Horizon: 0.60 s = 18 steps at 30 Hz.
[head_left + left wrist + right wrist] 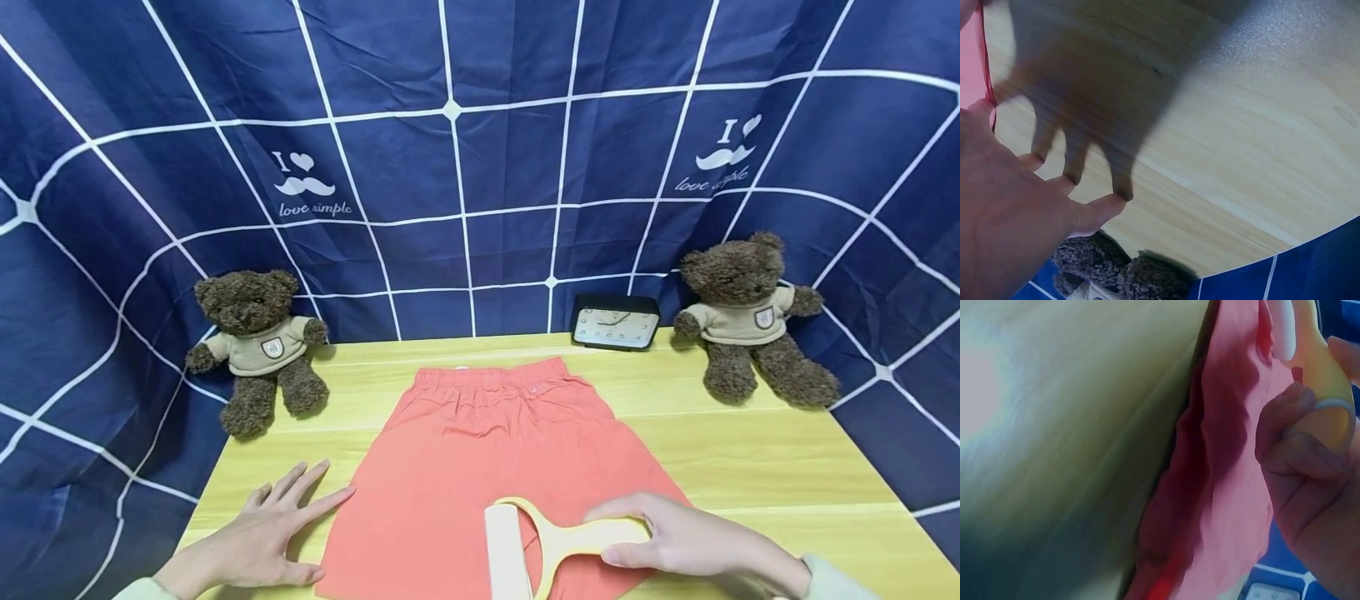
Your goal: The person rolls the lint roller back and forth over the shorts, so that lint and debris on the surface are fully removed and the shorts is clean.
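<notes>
A coral garment [465, 458] with a gathered elastic waistband lies spread on the wooden table, waistband toward the back. My right hand [678, 533] grips the yellow handle of a lint roller [506, 550], whose white roll is over the lower middle of the garment. The right wrist view shows fingers curled round the yellow handle [1322, 369] beside the rumpled coral cloth [1229, 462]. My left hand [262, 533] rests with spread fingers at the garment's left edge. Its index fingertip and thumb meet that edge, while the other fingertips touch the bare wood.
Two brown teddy bears in beige tops sit at the back, one on the left [258, 354] and one on the right [742, 321]. A black alarm clock [617, 323] stands near the right bear. Dark blue cloth [510, 167] with white lines hangs round the yellowish table [787, 467].
</notes>
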{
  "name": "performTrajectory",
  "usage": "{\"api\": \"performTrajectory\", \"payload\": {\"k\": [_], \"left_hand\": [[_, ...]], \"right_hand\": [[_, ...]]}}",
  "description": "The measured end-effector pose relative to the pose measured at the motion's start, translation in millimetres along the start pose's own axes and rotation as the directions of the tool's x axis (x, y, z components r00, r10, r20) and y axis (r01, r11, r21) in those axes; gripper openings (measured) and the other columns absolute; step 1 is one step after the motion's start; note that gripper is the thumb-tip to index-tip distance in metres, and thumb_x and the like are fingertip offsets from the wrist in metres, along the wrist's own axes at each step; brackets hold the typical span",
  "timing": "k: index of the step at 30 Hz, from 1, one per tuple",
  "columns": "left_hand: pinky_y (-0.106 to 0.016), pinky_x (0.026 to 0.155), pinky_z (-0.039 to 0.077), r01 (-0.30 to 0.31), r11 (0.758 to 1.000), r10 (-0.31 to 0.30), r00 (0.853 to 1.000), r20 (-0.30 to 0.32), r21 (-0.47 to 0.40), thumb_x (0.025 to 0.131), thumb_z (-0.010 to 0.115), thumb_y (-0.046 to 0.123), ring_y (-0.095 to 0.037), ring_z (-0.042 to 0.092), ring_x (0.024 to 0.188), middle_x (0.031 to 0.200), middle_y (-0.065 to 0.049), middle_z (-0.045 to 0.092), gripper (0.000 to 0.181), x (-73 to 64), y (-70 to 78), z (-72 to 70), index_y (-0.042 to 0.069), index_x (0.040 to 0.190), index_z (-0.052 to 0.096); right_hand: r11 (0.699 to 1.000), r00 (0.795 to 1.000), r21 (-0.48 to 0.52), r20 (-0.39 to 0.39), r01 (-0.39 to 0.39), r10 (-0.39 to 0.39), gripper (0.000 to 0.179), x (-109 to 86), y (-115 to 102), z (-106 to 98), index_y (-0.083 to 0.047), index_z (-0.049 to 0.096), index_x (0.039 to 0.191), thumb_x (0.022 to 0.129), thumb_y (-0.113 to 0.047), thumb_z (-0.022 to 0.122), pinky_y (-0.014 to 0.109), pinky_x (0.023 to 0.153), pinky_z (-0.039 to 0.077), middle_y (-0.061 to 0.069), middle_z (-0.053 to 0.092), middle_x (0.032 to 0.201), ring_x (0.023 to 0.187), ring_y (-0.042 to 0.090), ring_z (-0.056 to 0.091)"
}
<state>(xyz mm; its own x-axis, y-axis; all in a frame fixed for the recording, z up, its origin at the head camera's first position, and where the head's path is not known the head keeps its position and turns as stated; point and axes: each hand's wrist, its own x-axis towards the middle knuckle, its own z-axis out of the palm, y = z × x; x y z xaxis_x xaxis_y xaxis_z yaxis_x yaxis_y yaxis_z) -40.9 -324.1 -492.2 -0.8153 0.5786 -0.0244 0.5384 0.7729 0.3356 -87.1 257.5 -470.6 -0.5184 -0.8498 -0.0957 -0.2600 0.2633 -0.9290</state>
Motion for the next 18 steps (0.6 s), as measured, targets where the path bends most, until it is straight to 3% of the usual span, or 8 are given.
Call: {"api": "performTrajectory", "payload": {"k": [4,18], "left_hand": [[-0.088,0.082,0.042,0.002,1.0,-0.002,1.0,-0.001,-0.002,0.088,0.08,0.067,-0.064,0.042,0.142,0.166,-0.028,0.039,0.092,0.6,-0.2,0.4,0.039,0.168,0.044],[-0.089,0.083,0.041,0.015,1.0,-0.015,1.0,0.007,-0.01,0.089,0.08,0.067,-0.065,0.041,0.143,0.167,-0.028,0.037,0.091,-0.5,1.2,-0.9,0.039,0.168,0.044]], "right_hand": [[1.0,1.0,-0.019,0.009,-0.01,0.01,0.03,-7.7,5.4,-9.0,-0.021,0.072,0.139,0.111,-0.012,0.066,0.025,0.087,0.049,-0.004,0.074,0.114,0.101,0.006,0.064],[0.998,0.998,0.031,0.034,0.046,-0.047,0.035,-19.8,15.0,-25.9,-0.015,0.072,0.14,0.109,-0.001,0.064,0.027,0.088,0.052,0.005,0.076,0.113,0.099,0.004,0.064]]}}
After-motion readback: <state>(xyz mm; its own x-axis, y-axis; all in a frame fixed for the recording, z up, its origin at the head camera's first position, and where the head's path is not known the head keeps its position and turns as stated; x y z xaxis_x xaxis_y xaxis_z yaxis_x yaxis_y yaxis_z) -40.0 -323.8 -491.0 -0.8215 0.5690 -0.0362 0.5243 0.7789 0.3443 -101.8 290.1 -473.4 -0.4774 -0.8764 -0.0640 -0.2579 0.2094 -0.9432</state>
